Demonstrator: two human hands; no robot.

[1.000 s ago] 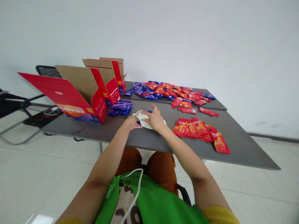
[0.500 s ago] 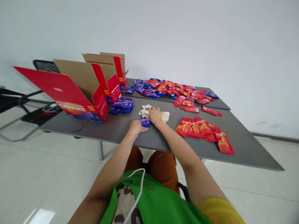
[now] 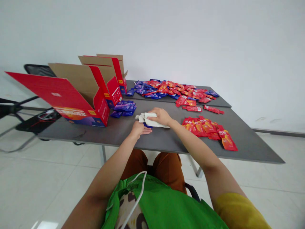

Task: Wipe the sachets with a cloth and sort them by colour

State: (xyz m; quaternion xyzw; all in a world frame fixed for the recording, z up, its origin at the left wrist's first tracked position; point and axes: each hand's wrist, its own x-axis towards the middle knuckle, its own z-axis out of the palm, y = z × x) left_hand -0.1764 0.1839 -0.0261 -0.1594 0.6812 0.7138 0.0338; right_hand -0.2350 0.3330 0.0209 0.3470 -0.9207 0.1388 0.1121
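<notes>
The white cloth (image 3: 152, 120) lies crumpled on the grey table (image 3: 164, 141), at centre frame. The right hand (image 3: 160, 116) lies over the cloth's top, with the fingers curved down onto it. The left hand (image 3: 140, 129) sits at the cloth's lower edge, just beside the right hand and not touching it. Its fingers point toward a blue sachet (image 3: 148, 126), which is mostly covered by the cloth. Only a thin blue edge of the sachet shows, so its shape and print cannot be read. Whether either hand is gripping or only resting cannot be determined from this view.

Left of the hands, a small pile of blue sachets (image 3: 124, 109) lies beside the nearest of three open red cartons (image 3: 101, 109). Right of the hands is a group of red sachets (image 3: 205, 128). A mixed heap of red and blue sachets (image 3: 171, 89) covers the far part of the table. The carton interiors are hidden by their flaps. A black chair (image 3: 39, 70) is partly hidden behind the cartons at upper left. At the bottom edge, the person's green vest (image 3: 166, 210) and yellow sleeve (image 3: 238, 211) are cut off by the frame.
</notes>
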